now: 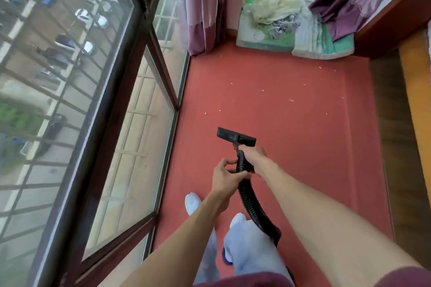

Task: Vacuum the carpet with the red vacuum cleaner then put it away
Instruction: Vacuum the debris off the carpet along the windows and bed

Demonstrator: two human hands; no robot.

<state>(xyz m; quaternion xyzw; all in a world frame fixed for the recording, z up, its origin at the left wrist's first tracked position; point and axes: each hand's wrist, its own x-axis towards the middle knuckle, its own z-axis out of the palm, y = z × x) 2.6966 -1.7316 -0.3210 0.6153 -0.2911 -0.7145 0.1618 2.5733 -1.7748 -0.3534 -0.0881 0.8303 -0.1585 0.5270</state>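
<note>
The left hand and right hand both curl their fingers round the black vacuum hose, the right just behind the nozzle at mid-carpet. Pale scraps lie toward 1 o'clock. Piled bedding blocks 12 o'clock, and an open window stands at 9.

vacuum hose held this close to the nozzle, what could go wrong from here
The hose curves back beside the feet, so a step could snag it. Pale scraps lie scattered ahead of the nozzle, easy to miss some. The curtain hem by the far corner might get sucked in.
</note>
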